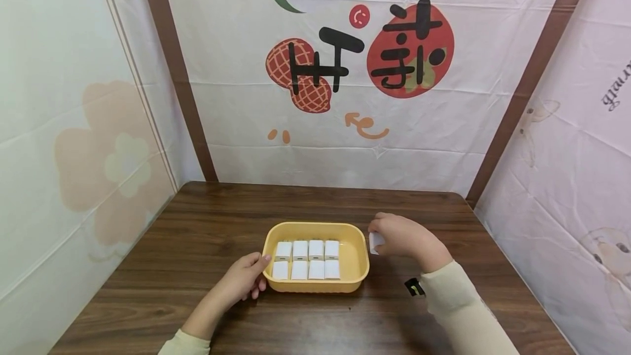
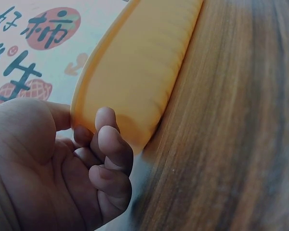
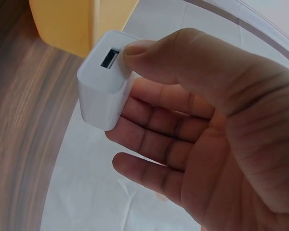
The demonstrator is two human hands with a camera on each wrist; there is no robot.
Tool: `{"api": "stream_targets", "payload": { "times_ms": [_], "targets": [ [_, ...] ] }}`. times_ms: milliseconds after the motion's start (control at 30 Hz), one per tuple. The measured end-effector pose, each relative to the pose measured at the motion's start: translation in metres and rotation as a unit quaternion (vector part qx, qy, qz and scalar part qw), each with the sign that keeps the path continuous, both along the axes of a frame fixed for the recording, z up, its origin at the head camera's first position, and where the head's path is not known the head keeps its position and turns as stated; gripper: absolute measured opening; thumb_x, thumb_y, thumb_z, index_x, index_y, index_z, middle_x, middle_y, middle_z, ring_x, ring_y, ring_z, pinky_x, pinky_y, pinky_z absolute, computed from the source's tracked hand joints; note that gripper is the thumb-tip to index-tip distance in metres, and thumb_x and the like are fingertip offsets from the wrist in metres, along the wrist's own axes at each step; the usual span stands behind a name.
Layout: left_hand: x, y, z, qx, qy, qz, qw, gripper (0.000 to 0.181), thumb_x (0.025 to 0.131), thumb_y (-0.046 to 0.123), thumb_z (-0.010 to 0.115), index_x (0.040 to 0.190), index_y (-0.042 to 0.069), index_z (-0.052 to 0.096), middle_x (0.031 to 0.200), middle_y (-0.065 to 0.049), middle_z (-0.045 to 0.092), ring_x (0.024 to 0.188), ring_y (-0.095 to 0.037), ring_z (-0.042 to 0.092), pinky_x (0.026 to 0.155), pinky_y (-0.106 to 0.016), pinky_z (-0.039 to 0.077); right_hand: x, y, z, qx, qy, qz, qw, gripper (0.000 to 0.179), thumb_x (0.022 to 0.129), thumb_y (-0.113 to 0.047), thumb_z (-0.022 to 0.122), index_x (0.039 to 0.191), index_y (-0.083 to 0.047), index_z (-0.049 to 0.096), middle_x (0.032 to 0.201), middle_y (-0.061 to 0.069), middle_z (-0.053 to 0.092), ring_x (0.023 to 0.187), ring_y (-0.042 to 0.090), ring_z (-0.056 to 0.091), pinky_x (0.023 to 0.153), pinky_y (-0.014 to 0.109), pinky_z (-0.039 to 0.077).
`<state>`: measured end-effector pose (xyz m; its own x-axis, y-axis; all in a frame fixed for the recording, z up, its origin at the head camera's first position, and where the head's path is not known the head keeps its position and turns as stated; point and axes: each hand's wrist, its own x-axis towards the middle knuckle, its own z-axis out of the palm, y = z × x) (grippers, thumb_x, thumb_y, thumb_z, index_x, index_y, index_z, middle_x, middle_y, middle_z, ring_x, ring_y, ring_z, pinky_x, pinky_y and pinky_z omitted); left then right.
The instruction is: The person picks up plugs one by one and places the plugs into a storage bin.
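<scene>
A yellow plastic tray (image 1: 315, 286) stands on the table, holding several white USB charger plugs (image 1: 299, 271) in two rows toward its left side. My left hand (image 1: 241, 277) grips the tray's left end, thumb over the rim and fingers outside, as the left wrist view shows against the yellow wall (image 2: 135, 62). Just off the tray's right end, my right hand (image 1: 401, 237) holds one more white USB charger plug (image 3: 101, 91). Its thumb lies on the face with the USB port, and the fingers are behind and below. The held plug is apart from the tray.
The dark wooden table (image 1: 222, 212) reaches back to a white printed cloth (image 1: 236, 152), with more cloth at both sides. A small black thing with a yellow-green mark (image 1: 414, 287) is beside the right sleeve. Inside the tray, bare floor (image 1: 352, 259) shows right of the plugs.
</scene>
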<state>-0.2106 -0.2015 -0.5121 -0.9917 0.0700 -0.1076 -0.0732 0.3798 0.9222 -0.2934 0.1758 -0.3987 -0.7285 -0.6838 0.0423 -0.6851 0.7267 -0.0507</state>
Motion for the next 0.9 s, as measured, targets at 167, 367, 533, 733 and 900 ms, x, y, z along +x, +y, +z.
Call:
{"api": "stream_targets", "payload": {
  "times_ms": [167, 367, 533, 733, 900],
  "targets": [
    [0.000, 0.000, 0.001, 0.000, 0.001, 0.002, 1.0000, 0.040, 0.110, 0.040, 0.044, 0.095, 0.005, 0.056, 0.068, -0.005, 0.061, 0.049, -0.016, 0.054, 0.042, -0.025, 0.035, -0.001, -0.006, 0.000, 0.001, -0.008, 0.006, 0.9999, 0.024, 0.080, -0.011, 0.081, 0.102, -0.007, 0.073, 0.099, 0.004, 0.063, 0.081, 0.014, 0.058, 0.074, 0.034, 0.053],
    [0.001, 0.001, 0.001, 0.000, 0.002, 0.001, 1.0000, 0.040, 0.111, 0.039, 0.043, 0.096, 0.004, 0.056, 0.068, -0.006, 0.061, 0.049, -0.016, 0.054, 0.041, -0.025, 0.035, -0.001, -0.013, -0.001, 0.000, -0.005, 0.009, 0.9999, 0.024, 0.080, -0.012, 0.081, 0.102, -0.009, 0.074, 0.098, 0.002, 0.062, 0.081, 0.014, 0.058, 0.074, 0.034, 0.053],
    [0.001, 0.001, 0.002, -0.001, 0.001, 0.004, 1.0000, 0.039, 0.111, 0.038, 0.044, 0.096, 0.004, 0.056, 0.068, -0.005, 0.060, 0.049, -0.016, 0.054, 0.041, -0.024, 0.035, -0.002, -0.017, -0.002, -0.001, 0.003, 0.019, 0.9998, 0.025, 0.078, -0.012, 0.081, 0.102, -0.009, 0.073, 0.095, -0.001, 0.060, 0.079, 0.013, 0.057, 0.073, 0.033, 0.052],
    [0.002, 0.001, 0.003, -0.002, 0.005, 0.002, 1.0000, 0.040, 0.110, 0.040, 0.044, 0.096, 0.004, 0.056, 0.067, -0.005, 0.060, 0.049, -0.016, 0.054, 0.041, -0.025, 0.035, -0.001, -0.023, -0.003, 0.000, -0.006, 0.020, 0.9998, 0.022, 0.080, -0.013, 0.081, 0.101, -0.010, 0.073, 0.094, -0.002, 0.058, 0.079, 0.012, 0.055, 0.073, 0.032, 0.051],
    [0.004, 0.001, 0.004, 0.001, 0.012, -0.004, 0.9999, 0.042, 0.110, 0.041, 0.045, 0.094, 0.004, 0.056, 0.066, -0.005, 0.059, 0.048, -0.016, 0.053, 0.041, -0.025, 0.035, -0.002, -0.027, -0.003, -0.005, -0.008, 0.032, 0.9994, 0.019, 0.078, -0.012, 0.080, 0.095, -0.012, 0.071, 0.091, -0.002, 0.055, 0.074, 0.013, 0.053, 0.068, 0.031, 0.049]
  ]
}}
